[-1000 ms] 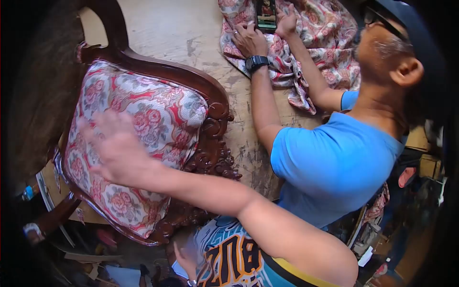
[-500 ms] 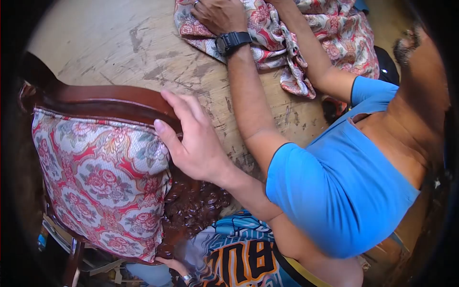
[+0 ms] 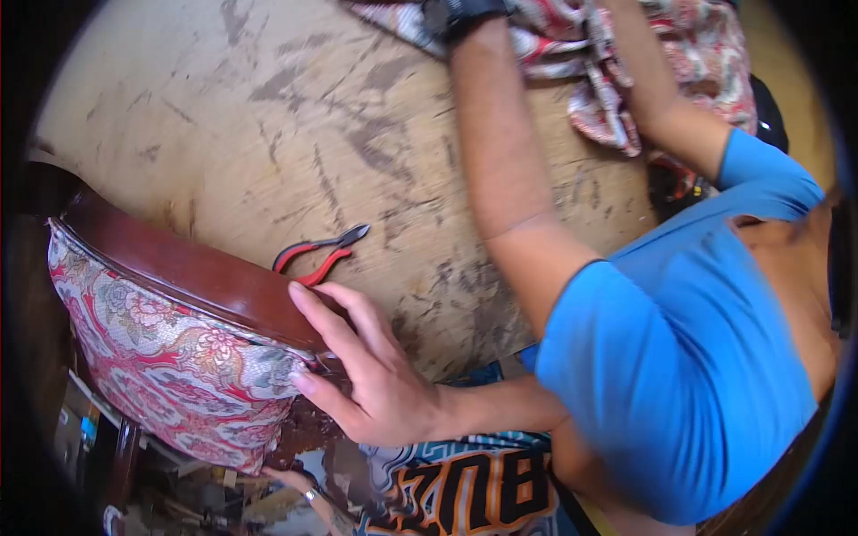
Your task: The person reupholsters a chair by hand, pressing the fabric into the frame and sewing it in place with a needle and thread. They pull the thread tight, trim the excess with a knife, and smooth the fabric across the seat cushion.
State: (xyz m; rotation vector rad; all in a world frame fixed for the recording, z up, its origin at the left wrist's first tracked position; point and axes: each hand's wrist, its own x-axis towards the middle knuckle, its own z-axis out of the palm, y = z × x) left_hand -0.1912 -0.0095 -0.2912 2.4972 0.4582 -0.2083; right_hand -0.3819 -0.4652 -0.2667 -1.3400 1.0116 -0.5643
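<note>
A chair with a dark red-brown wooden rail [image 3: 197, 255] and floral upholstery [image 3: 170, 348] tilts at the left. My right hand [image 3: 380, 384] grips its near corner, with the fingers on the rail's end and the thumb on the fabric. Low in the view, my left hand [image 3: 288, 481] is at the bottom edge of the upholstery; its fingers are mostly hidden. A pair of red-and-black-handled cutting pliers [image 3: 320, 254] lies on the worn wooden table [image 3: 268, 134], just beyond the rail.
Close on my right, a co-worker in a blue shirt [image 3: 652, 375] reaches across the table. The co-worker's forearms extend toward bunched floral cloth [image 3: 706, 54] at the top. Cluttered scraps [image 3: 206, 487] lie below the chair. My printed jersey [image 3: 474, 487] fills the bottom middle.
The chair's rail has tipped toward me, and my right hand has come lower with it. The pliers now show beyond the rail. The view has shifted; the co-worker's hands have left the top edge.
</note>
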